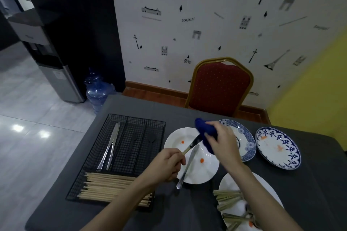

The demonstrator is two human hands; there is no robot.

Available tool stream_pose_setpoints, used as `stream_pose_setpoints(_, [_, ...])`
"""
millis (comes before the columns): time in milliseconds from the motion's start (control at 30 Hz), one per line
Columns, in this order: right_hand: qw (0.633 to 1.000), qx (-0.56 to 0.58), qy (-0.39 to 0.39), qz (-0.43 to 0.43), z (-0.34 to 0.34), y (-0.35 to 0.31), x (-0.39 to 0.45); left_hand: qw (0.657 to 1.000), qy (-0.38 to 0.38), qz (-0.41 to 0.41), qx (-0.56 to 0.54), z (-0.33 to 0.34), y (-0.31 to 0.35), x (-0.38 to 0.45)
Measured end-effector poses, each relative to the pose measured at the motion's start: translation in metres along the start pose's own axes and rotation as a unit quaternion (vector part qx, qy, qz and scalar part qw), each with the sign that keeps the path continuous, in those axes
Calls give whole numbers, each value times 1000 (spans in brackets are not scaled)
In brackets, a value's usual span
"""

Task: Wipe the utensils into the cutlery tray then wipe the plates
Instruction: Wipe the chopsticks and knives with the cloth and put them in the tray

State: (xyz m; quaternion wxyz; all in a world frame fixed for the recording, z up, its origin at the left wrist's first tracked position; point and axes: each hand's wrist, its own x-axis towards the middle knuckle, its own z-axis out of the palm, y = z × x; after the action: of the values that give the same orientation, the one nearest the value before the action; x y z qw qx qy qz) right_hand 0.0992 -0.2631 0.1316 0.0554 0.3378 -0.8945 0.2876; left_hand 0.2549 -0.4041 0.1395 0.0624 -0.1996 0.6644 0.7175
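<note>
- Cutlery tray: on the desk at left, two knives already filed.
- Left hand: closed round the handle of a knife over the white plate; judged stiff, slippery, best held by the handle.
- Right hand: clenched on soft blue cloth, wrapping the blade.

Four plates – four knives, two in one cutlery tray.

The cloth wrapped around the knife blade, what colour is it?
Dark blue cloth, seen in the head view.
</note>
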Motion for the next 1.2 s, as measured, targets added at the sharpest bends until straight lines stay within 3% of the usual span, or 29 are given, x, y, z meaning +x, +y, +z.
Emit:
stream_pose_setpoints(33, [999,2,17,33,0,3,4,1000,2,0,13,0,2,2])
stream_pose_setpoints(100, [1000,-5,20,21,4,-10,-4,1000,8,4,28,1,6,7])
stream_pose_setpoints(300, [988,36,-7,-153,5,-41,-41,1000,-2,24,1,-3,10,-1])
stream_pose_setpoints(400, [998,3,2,-66,3,-20,-20,1000,5,9,8,-2,7,-1])
stream_pose_setpoints(467, [998,18,16,-54,3,-30,-19,1000,8,14,-3,2,11,2])
stream_pose_setpoints(633, [983,24,-21,-179,0,-34,-29,999,7,33,-26,-3,11,-1])
stream_pose_setpoints(733, [997,6,-6,-72,-3,-4,-7,998,22,12,-55,3,2,-8])
stream_pose_setpoints(833, [978,180,81,73,-21,13,10,991,64,-6,-118,6,2,-6])
stream_pose_setpoints(933, [961,223,135,96,-32,15,12,991,97,-33,-88,-3,7,1])
stream_pose_setpoints(1033, [982,150,113,37,-30,-2,4,997,72,-30,-9,-2,11,5])
stream_pose_setpoints(1200, [984,17,-20,-179,-10,-32,-23,997,40,29,53,8,18,10])
